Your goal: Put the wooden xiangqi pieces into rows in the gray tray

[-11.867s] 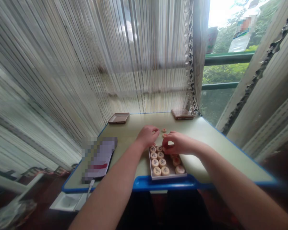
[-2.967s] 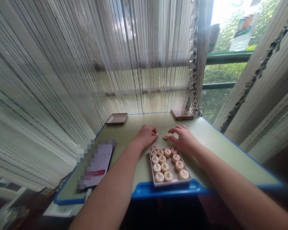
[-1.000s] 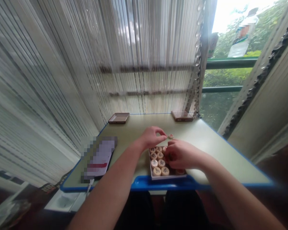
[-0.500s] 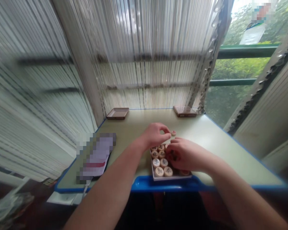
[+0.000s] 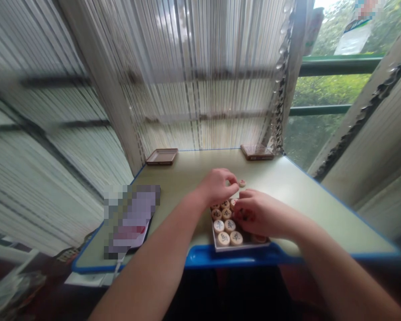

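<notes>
My left hand [image 5: 218, 183] is over the table just behind the box, its index finger and thumb curled in a pinch. At its fingertips is a round wooden Chinese chess piece [image 5: 242, 183] with a red character. My right hand [image 5: 262, 214] reaches into the shallow box [image 5: 217, 248], fingers curled down around a Chinese chess piece [image 5: 247, 215] that they partly cover. On the box's left side, several pieces with dark characters, such as the horse piece [image 5: 223, 239], lie face up in rows. My right hand hides much of the box's right side.
The box rests at the near edge of a pale table [image 5: 187, 165] with a blue rim. A blurred-out phone-like device [image 5: 133, 218] lies left of my forearm. An open tray [image 5: 162, 156] stands at the far left corner, a flat box [image 5: 257, 152] at the far right. String curtains hang behind.
The view has shifted slightly. Both hands keep nearly the same places, the left by the loose piece and the right in the box.
</notes>
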Motion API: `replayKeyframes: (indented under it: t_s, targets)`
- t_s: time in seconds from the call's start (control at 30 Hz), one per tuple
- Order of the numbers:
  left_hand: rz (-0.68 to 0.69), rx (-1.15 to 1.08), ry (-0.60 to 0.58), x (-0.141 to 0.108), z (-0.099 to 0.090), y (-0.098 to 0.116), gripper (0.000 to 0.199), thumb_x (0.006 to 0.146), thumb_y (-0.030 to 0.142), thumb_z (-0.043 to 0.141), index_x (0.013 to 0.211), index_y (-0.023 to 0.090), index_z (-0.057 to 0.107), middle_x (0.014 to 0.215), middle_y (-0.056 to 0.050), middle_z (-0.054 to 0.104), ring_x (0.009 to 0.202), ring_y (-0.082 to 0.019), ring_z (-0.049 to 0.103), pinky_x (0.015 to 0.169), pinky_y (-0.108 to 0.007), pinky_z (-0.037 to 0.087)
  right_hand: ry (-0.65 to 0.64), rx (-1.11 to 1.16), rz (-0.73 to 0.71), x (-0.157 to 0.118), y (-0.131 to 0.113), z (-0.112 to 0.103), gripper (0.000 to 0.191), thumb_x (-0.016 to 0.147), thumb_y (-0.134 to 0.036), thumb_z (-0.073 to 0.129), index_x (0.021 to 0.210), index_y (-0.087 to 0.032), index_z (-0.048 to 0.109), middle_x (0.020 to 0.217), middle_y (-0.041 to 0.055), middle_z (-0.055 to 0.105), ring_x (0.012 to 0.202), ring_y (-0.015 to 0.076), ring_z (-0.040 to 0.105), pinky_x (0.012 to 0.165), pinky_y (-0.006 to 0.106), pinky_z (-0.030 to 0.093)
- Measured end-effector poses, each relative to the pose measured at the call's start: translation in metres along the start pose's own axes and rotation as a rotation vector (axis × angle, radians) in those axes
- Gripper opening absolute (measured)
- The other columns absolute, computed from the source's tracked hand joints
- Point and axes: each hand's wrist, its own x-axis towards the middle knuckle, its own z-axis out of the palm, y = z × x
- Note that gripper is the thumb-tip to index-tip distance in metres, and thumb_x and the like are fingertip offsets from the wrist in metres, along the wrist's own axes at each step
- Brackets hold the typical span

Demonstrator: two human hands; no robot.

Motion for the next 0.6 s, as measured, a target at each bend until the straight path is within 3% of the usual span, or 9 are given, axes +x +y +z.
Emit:
replayKeyframes:
  t_s: [0.13, 0.27, 0.47, 0.6]
  targets:
    - [-0.007, 0.011, -0.01, 0.001, 0.001, -0.003, 0.017, 0.072, 0.025, 0.054, 0.071, 0.016, 0.069, 0.079, -0.003, 0.067, 0.075, -0.014, 0.059, 0.072, -0.024, 0.045, 0.01, 0.023, -0.004, -0.002, 0.001, -0.003, 0.01, 0.068, -0.011, 0.057, 0.067, -0.019, 0.063, 0.079, 0.004, 0.055, 0.073, 0.0145, 0.052, 0.066, 0.025, 0.042]
    - [-0.022, 0.023, -0.007, 0.001, 0.002, -0.006, 0.018, 0.072, 0.026, 0.053, 0.071, 0.017, 0.069, 0.079, -0.003, 0.066, 0.075, -0.014, 0.058, 0.072, -0.024, 0.044, 0.057, 0.055, -0.032, -0.006, 0.007, -0.013, 0.012, 0.077, -0.023, 0.055, 0.076, -0.02, 0.067, 0.079, 0.0043, 0.056, 0.073, 0.0148, 0.053, 0.067, 0.026, 0.043]
    - [-0.084, 0.006, -0.013, 0.0, 0.0, -0.012, 0.022, 0.072, 0.032, 0.053, 0.073, 0.017, 0.069, 0.078, -0.003, 0.066, 0.074, -0.014, 0.057, 0.066, -0.024, 0.043, 0.326, -0.017, 0.165, 0.0, 0.036, -0.017, 0.018, 0.077, -0.026, 0.054, 0.088, -0.02, 0.067, 0.075, 0.003, 0.054, 0.067, 0.0138, 0.052, 0.062, 0.026, 0.042]
    - [-0.156, -0.002, -0.021, -0.002, -0.003, -0.013, 0.023, 0.071, 0.033, 0.054, 0.073, 0.016, 0.069, 0.077, -0.003, 0.065, 0.068, -0.013, 0.055, 0.06, -0.022, 0.042, 0.289, 0.042, 0.105, 0.0, 0.034, -0.011, 0.014, 0.074, -0.026, 0.058, 0.081, -0.02, 0.068, 0.075, 0.0025, 0.054, 0.066, 0.0129, 0.052, 0.061, 0.025, 0.042]
